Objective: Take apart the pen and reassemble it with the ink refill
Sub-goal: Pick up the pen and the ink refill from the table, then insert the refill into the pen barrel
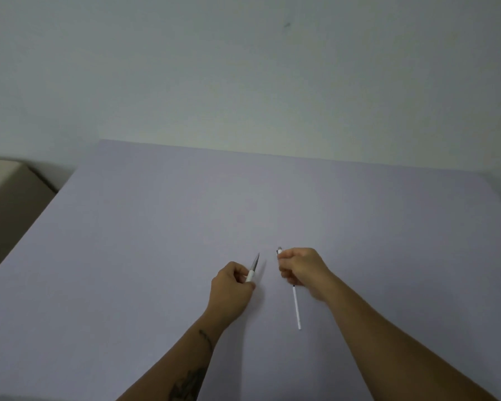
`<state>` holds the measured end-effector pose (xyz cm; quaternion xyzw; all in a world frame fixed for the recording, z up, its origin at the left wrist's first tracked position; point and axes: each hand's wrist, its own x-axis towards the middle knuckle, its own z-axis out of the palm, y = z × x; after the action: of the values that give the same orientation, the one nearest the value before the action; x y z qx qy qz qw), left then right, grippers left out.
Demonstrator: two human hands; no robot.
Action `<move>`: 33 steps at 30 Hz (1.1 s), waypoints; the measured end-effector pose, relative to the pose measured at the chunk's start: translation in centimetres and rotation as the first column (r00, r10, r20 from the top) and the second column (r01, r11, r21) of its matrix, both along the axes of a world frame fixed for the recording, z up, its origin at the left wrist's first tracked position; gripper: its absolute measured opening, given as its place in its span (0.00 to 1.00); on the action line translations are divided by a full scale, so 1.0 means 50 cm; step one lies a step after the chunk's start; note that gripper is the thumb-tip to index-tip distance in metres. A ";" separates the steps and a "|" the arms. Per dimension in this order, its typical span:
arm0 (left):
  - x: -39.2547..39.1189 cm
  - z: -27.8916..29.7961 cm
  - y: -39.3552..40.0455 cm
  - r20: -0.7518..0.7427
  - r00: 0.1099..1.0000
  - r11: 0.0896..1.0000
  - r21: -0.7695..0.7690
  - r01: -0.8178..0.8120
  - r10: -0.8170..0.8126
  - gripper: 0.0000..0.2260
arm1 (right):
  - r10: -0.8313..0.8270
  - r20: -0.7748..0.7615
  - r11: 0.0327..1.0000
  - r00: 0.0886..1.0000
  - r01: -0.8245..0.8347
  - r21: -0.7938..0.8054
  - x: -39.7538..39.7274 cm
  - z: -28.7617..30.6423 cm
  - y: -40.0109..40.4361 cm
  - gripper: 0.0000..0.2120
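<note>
Pale lavender bench (185,227) is filling the lower view under a blank greenish wall, with a beige box edge at far left. You are holding the pen in two pieces, both lifted just above the surface. Your left hand (232,287) is pinching the tip section (252,269), a short white sleeve ending in a grey tapered point that is aiming up and away from you, slightly rightward. Your right hand (301,272) is clenching around the barrel (279,252), of which only the grey top end is showing above the fist; the ink refill (296,308), a thin white rod, is sticking out below the fist toward you, its long axis slanting down and right. The two pieces are apart, side by side, with a clear gap between them. Judgement: disassembly is under way, and the refill's free end is lying nearer your right forearm than your left grip, so reseating calls for turning one piece to bring the axes into line.
</note>
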<state>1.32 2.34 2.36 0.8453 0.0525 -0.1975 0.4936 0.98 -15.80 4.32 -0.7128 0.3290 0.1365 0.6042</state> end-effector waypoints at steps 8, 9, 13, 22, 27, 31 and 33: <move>-0.038 0.038 -0.011 0.169 0.971 0.986 0.033 0.163 -0.167 0.07 | -0.168 0.080 0.983 0.983 0.161 0.085 -0.078 0.046 0.068 0.08; -0.041 0.044 -0.012 0.195 0.964 0.984 0.039 0.176 -0.180 0.08 | -0.197 0.096 0.978 0.976 0.189 0.087 -0.084 0.053 0.069 0.08; -0.051 0.066 -0.012 0.280 0.931 0.972 0.061 0.228 -0.236 0.08 | -0.262 0.174 0.965 0.949 0.258 0.046 -0.110 0.075 0.074 0.08; -0.080 0.088 -0.029 0.421 0.865 0.962 0.089 0.259 -0.272 0.11 | -0.287 0.303 0.930 0.909 0.340 -0.139 -0.145 0.109 0.089 0.13; -0.081 0.085 -0.026 0.365 0.878 0.949 0.061 0.310 -0.310 0.11 | -0.339 0.268 0.927 0.902 0.369 -0.069 -0.168 0.104 0.082 0.11; -0.086 0.086 -0.014 0.306 0.887 0.932 0.008 0.362 -0.347 0.10 | -0.299 0.266 0.942 0.917 0.327 -0.069 -0.178 0.102 0.085 0.10; -0.083 0.093 -0.004 0.232 0.899 0.918 -0.048 0.393 -0.372 0.09 | -0.271 0.259 0.958 0.927 0.286 -0.022 -0.184 0.105 0.081 0.10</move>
<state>-2.85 2.14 7.01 0.8315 -0.1785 -0.1988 0.4871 -8.23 -11.73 9.56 -0.6879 0.3508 -0.0523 0.6332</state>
